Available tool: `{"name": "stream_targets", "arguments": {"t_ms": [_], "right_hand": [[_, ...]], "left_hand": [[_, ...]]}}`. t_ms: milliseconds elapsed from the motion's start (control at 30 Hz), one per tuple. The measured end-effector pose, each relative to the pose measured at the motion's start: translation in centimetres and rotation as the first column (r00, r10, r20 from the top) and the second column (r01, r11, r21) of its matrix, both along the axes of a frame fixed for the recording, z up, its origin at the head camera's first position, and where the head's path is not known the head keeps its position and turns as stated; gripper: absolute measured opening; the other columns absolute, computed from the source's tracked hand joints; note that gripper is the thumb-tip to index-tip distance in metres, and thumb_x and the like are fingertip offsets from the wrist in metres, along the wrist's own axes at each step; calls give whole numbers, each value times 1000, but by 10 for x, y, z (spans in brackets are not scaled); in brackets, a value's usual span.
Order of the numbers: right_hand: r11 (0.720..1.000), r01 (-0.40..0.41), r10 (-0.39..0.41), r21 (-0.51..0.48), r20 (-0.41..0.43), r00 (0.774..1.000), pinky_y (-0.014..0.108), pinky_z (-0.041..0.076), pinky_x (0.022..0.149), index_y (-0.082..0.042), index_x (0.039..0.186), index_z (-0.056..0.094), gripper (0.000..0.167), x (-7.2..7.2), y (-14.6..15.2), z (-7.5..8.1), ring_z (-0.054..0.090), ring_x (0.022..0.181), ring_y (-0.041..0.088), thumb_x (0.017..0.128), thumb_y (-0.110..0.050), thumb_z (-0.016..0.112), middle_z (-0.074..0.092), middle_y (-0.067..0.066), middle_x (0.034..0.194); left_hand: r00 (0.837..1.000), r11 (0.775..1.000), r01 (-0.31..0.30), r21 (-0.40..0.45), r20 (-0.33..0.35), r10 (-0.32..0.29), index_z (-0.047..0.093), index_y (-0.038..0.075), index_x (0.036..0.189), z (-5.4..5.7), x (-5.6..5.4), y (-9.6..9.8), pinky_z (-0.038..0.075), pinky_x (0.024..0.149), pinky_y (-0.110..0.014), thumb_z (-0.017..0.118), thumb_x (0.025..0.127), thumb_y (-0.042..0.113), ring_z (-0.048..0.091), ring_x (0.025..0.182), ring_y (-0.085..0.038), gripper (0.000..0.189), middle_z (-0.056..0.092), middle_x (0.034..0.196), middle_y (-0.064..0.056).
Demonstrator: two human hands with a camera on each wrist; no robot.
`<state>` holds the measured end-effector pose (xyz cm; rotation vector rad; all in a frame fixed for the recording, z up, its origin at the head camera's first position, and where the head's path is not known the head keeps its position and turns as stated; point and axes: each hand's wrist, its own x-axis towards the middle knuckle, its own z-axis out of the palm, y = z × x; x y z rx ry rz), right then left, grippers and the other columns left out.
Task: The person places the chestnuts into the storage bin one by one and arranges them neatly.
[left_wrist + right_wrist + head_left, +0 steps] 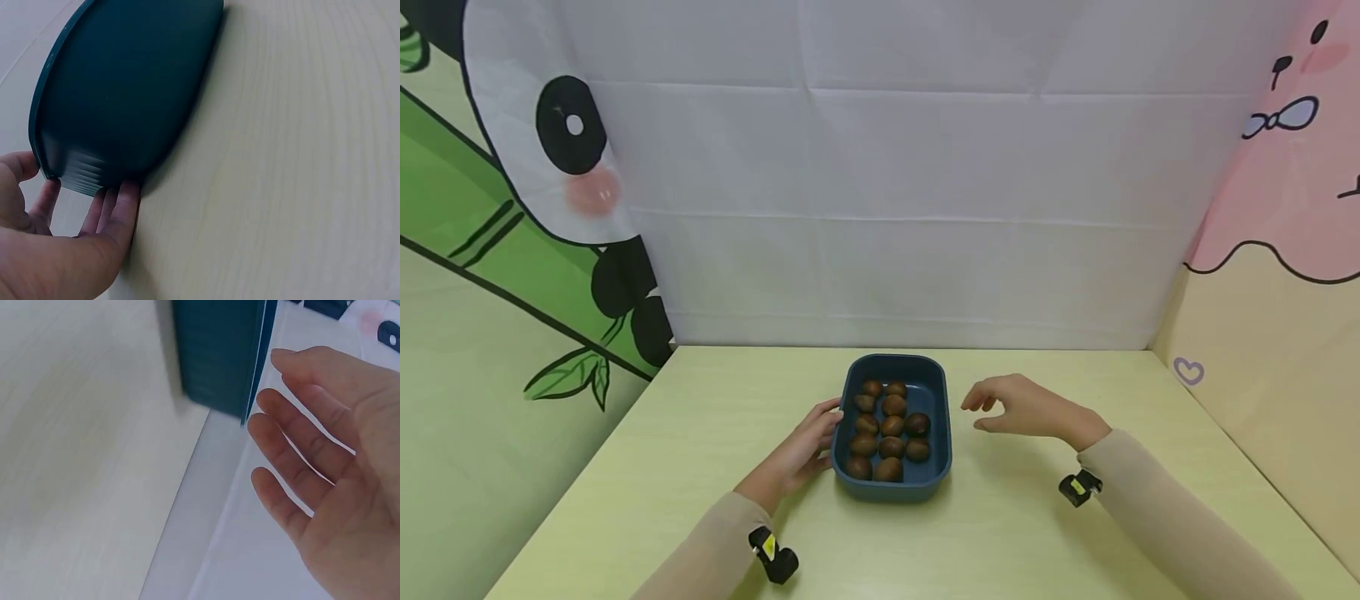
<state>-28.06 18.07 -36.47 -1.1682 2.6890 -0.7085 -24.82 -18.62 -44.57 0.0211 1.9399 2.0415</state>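
A dark blue rectangular plastic box (928, 472) stands on the table, its rim uppermost. Brown, glossy chestnuts (892, 427) lie inside it, several of them, mostly toward its left and middle. My left hand (805, 446) touches the box's left side: in the left wrist view the fingertips (128, 190) rest on the outer wall low down, while the thumb is up by the rim. To the right of the box, my right hand (1011, 406) hovers with nothing in it, its fingers (275, 434) loosely bent and apart from the wall.
The pale wood-grain table (992, 533) reaches back to a white cloth wall (917, 275). Printed cloth sides bound it, with a panda (512, 125) at left and a pink animal figure (1285, 183) at right.
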Motion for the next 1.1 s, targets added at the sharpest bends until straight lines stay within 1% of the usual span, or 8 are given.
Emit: {"name": "stream_targets", "arguments": {"t_ms": [67, 200, 367, 433, 633, 733, 800, 1100], "right_hand": [[999, 31, -31, 9, -3, 1000, 38, 52, 86, -18, 114, 70, 22, 0, 18, -1, 65, 100, 23, 93, -19, 72, 67, -8, 109], [996, 94, -94, 13, 5, 996, 39, 52, 83, -16, 114, 69, 22, 4, 55, -3, 65, 98, 24, 93, -20, 73, 68, -4, 108], [984, 179, -180, 20, 26, 983, 47, 52, 84, -12, 112, 70, 22, 12, 96, -7, 65, 96, 25, 92, -20, 73, 69, 1, 106], [977, 213, -213, 26, 38, 976, 48, 52, 83, -10, 112, 70, 23, 14, 111, -12, 65, 96, 24, 92, -20, 74, 69, 3, 105], [950, 307, -310, 52, 84, 947, 40, 52, 78, -4, 114, 70, 30, 18, 149, -35, 64, 95, 26, 90, -21, 76, 69, 6, 106], [932, 357, -362, 61, 130, 923, 37, 52, 76, -2, 114, 69, 35, 21, 160, -44, 65, 94, 28, 88, -23, 78, 68, 7, 106], [925, 373, -379, 65, 145, 914, 37, 51, 74, -1, 114, 67, 37, 22, 165, -48, 65, 92, 27, 87, -24, 79, 67, 7, 104], [928, 367, -373, 65, 130, 919, 36, 50, 70, 0, 114, 65, 37, 23, 166, -52, 63, 86, 23, 87, -21, 78, 67, 8, 100]], "left_hand": [[1000, 1000, -1, 0, 2, 1, 30, 19, 154, 0, 0, 0, 48, 94, -42, 47, 106, 34, 55, 119, -26, 54, 52, 138, -20], [1000, 1000, -5, 2, -2, 5, 29, 18, 154, 0, -1, 0, 48, 94, -42, 47, 106, 34, 56, 119, -26, 54, 53, 138, -19], [1000, 1000, -9, 1, -1, 9, 29, 19, 155, -1, -2, 0, 48, 93, -42, 46, 106, 33, 56, 118, -25, 53, 54, 137, -19], [1000, 1000, -8, 0, -2, 8, 29, 18, 155, -1, -1, -1, 48, 93, -42, 46, 106, 33, 56, 118, -25, 54, 54, 137, -19], [1000, 1000, 0, -1, -1, 0, 29, 19, 155, -1, -1, -1, 47, 95, -43, 47, 106, 35, 54, 122, -27, 55, 51, 139, -19], [1000, 1000, 7, 5, 1, -7, 28, 19, 155, -1, 0, -1, 47, 96, -44, 47, 106, 35, 52, 124, -29, 55, 50, 140, -20], [1000, 1000, 8, 6, 0, -8, 28, 19, 155, -1, 0, -1, 46, 97, -44, 47, 106, 35, 52, 125, -30, 55, 50, 141, -20], [1000, 1000, 2, 10, -8, -2, 28, 18, 155, 0, 1, -1, 46, 97, -44, 47, 105, 35, 52, 125, -30, 56, 51, 140, -21]]}}
